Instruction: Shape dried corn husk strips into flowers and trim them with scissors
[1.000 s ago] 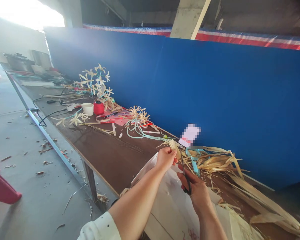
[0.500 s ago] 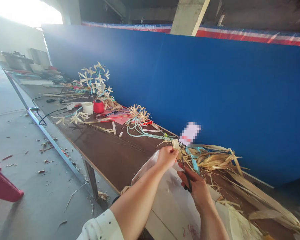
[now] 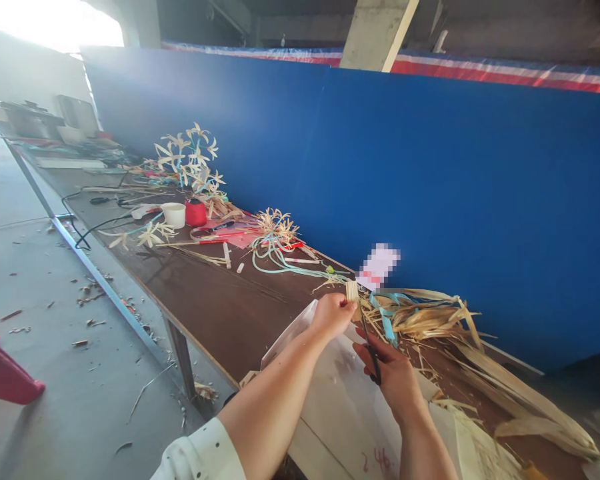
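My left hand (image 3: 336, 312) pinches a short, pale strip of dried husk (image 3: 351, 291) that stands up above the fingertips. Just to its right, my right hand (image 3: 387, 363) is closed around the dark handles of a pair of scissors (image 3: 373, 363). Their blades point up toward the strip; whether they touch it I cannot tell. Below both hands lies a white box (image 3: 347, 400) with red handwriting. A bundle of dried husks (image 3: 430, 319) with a light-blue ribbon (image 3: 389, 327) rests to the right of the hands.
Along the brown table (image 3: 215, 300) lie pale green cords (image 3: 280, 267), husk flowers (image 3: 275, 227), a white cup (image 3: 173, 215), a red spool (image 3: 195, 213) and a glue gun (image 3: 145, 211). A blue partition (image 3: 430, 173) runs behind. A red stool (image 3: 5, 367) stands at left.
My right hand and the scissors have shifted slightly, with the scissors a little more upright. My left hand keeps its pinch on the strip. The camera view has moved a little.
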The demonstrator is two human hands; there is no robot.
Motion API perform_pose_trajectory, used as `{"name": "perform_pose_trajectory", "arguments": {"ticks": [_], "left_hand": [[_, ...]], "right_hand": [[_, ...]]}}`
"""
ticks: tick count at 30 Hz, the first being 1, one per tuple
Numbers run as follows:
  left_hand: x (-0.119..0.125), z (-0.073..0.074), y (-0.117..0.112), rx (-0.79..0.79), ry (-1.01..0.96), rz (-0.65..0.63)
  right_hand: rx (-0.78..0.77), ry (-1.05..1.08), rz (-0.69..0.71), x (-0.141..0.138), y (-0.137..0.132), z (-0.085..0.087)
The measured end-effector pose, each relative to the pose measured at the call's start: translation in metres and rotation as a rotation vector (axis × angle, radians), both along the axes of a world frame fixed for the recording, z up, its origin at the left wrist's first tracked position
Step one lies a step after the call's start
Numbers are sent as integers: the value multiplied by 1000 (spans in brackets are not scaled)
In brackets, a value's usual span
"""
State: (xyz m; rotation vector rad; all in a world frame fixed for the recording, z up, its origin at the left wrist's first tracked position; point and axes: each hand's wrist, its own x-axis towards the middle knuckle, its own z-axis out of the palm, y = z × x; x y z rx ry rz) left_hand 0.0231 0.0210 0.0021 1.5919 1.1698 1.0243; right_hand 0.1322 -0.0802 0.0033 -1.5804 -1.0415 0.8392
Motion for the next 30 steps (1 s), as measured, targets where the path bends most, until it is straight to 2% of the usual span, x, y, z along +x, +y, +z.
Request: {"name": "perform_pose_trajectory", "arguments": {"ticks": [9, 18, 24, 30], "left_hand": [[-1, 1, -1, -132, -104, -41], [-3, 5, -6, -133, -4, -142], [-3, 4, -5, -154, -27, -149], [-2, 2, -4, -150, -32, -141]], "right_hand": [[13, -30, 18, 1, 1, -5], [9, -22, 7, 4, 3, -6], [24, -41, 23, 6, 3, -8], [23, -43, 13, 4, 2, -3]]}}
